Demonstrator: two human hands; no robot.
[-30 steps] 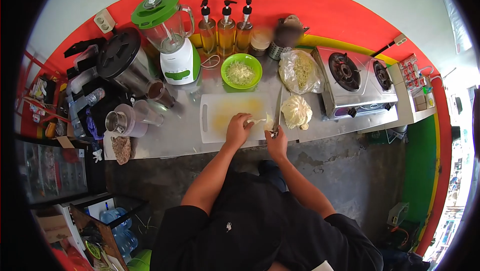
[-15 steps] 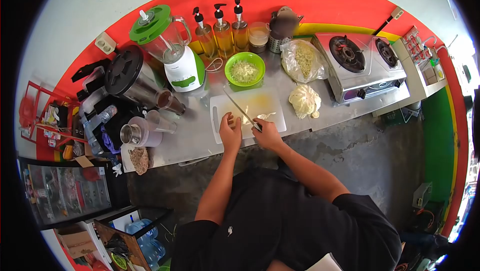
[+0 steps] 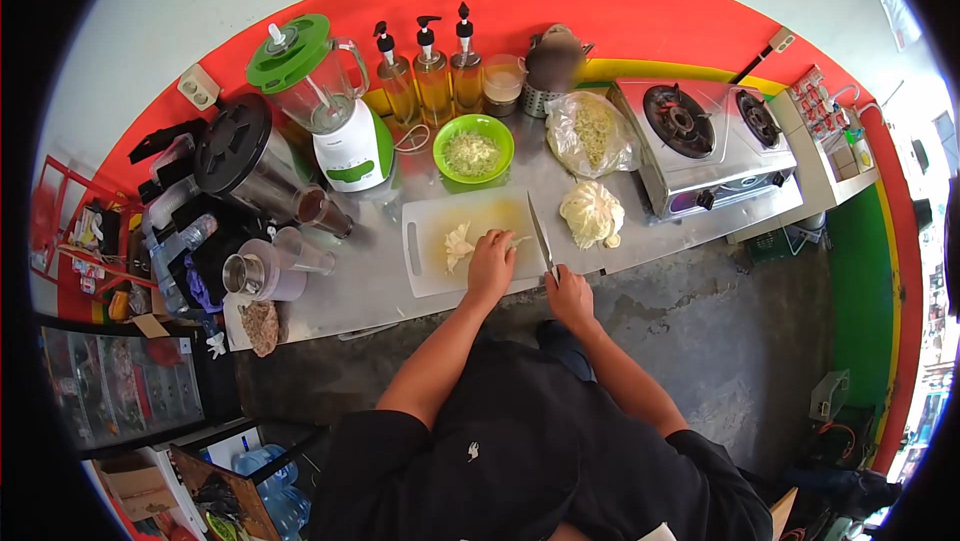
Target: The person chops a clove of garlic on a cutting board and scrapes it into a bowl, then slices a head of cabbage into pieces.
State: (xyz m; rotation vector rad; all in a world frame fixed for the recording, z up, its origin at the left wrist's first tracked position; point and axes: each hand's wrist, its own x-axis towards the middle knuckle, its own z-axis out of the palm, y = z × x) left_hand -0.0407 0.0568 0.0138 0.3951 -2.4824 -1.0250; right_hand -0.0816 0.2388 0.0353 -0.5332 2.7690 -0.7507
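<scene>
My right hand (image 3: 570,297) grips a knife (image 3: 541,231) by its handle, the blade pointing away from me along the right edge of the white cutting board (image 3: 425,274). My left hand (image 3: 493,263) rests over the board with fingers curled down on a pale cabbage piece (image 3: 519,240), which sticks out at their right side. Left of that hand lies a small pile of cabbage leaf pieces (image 3: 457,245). A large cut cabbage (image 3: 591,215) sits on the counter right of the board. Behind the board stands a green bowl (image 3: 441,147) holding shredded cabbage.
A blender (image 3: 352,148), pump bottles (image 3: 431,86) and a plastic bag of shreds (image 3: 592,131) line the back of the steel counter (image 3: 370,291). A two-burner gas stove (image 3: 715,186) stands right. Left are a black-lidded steel container (image 3: 240,156) and cups.
My right hand has moved right with the knife, its blade now beyond the cabbage pieces. My left hand has shifted right across the board, and leaf pieces now lie to its left.
</scene>
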